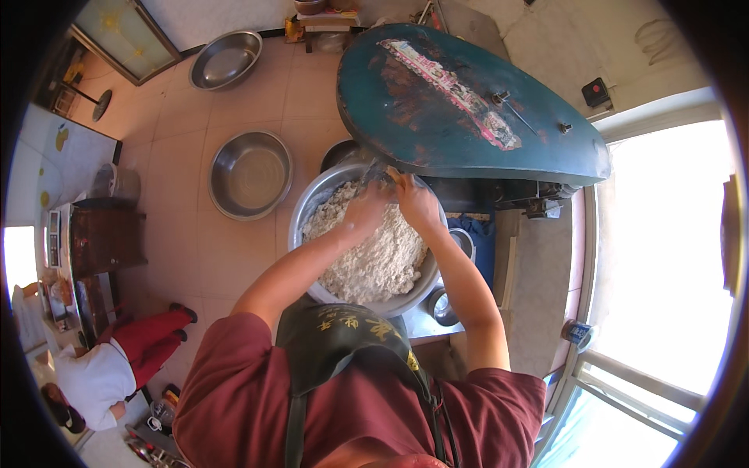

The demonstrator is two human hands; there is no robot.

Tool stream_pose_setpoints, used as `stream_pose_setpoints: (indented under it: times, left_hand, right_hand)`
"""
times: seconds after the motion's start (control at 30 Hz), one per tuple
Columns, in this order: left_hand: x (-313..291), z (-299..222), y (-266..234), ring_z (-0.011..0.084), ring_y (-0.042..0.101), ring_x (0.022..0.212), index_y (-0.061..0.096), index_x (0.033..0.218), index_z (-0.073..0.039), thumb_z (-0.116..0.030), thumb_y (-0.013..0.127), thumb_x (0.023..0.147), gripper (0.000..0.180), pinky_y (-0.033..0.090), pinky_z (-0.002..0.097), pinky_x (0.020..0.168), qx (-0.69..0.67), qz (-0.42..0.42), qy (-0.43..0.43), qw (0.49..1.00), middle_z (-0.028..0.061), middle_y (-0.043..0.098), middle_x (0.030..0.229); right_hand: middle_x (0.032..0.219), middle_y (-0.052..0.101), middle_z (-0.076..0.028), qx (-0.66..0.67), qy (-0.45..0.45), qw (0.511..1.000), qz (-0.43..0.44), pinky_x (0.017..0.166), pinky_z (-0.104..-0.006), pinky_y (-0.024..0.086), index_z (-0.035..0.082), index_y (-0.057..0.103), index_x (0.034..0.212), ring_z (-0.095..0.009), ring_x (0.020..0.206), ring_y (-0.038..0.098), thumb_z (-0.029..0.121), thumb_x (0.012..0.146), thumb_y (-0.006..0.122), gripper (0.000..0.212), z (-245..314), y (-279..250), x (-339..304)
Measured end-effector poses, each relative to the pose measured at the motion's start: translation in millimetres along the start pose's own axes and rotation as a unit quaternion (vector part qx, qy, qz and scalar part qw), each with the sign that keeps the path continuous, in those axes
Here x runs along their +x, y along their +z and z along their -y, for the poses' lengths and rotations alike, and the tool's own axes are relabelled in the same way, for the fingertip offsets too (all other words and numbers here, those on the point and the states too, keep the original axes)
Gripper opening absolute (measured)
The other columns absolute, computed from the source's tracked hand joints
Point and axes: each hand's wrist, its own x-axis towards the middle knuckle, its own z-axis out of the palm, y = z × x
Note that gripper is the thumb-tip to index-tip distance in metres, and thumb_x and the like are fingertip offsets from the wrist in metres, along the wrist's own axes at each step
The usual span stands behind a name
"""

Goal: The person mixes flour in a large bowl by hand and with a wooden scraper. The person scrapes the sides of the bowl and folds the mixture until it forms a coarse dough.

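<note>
A large metal basin (299,204) in front of me holds a heap of pale, crumbly dough or damp flour (373,261). Over its far side, my left hand (371,206) reaches across the heap, its fingers blurred. Close beside it, my right hand (418,204) is at the far rim with its fingers curled; whatever lies in them is too small to make out. Both hands meet just under the edge of a dark green machine cover (468,101), worn and patched with a torn pink-and-white strip.
Two wide metal basins, a near one (250,175) and a far one (226,60), rest on the tiled floor to the left. Another bowl (337,154) sits behind my basin. A small metal bowl (442,306) stands at its right. Another person (97,378) is at the lower left.
</note>
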Motion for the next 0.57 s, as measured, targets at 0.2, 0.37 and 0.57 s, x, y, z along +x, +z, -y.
stream_pose_setpoints:
  times: [0.2,0.37,0.57]
  left_hand:
    - [38.8,-15.7,-9.7,0.043,0.049,0.128,0.059,0.129,-0.009,0.002,0.057,0.083,0.047,0.045,0.0528,0.103,0.048,0.027,-0.018,0.998,0.0233,0.048,0.136]
    - [12.1,17.3,12.6,0.0395,0.049,0.13,0.061,0.123,-0.004,0.005,0.057,0.082,0.043,0.045,0.0474,0.105,0.036,-0.049,0.04,0.997,0.0202,0.047,0.142]
    - [-24.1,32.9,16.8,0.0378,0.049,0.131,0.058,0.126,-0.005,0.004,0.057,0.082,0.045,0.043,0.0448,0.108,-0.028,-0.01,0.123,0.992,0.0181,0.048,0.143]
  right_hand:
    - [0.087,0.069,-0.026,0.022,0.038,0.999,0.0,0.068,-0.0582,0.051,0.01,0.053,0.115,-0.049,0.078,0.064,0.024,0.099,0.052,0.022,-3.2,-27.9,-16.2]
    - [0.079,0.067,-0.027,0.073,0.004,0.997,-0.001,0.064,-0.0603,0.05,0.014,0.051,0.125,-0.048,0.071,0.065,0.03,0.101,0.047,0.03,-0.1,-14.1,-32.7]
    - [0.081,0.071,-0.024,0.008,0.043,0.998,0.053,0.064,-0.0592,0.053,0.015,0.038,0.139,-0.047,0.07,0.067,0.032,0.1,0.05,0.045,3.4,-8.7,2.7]
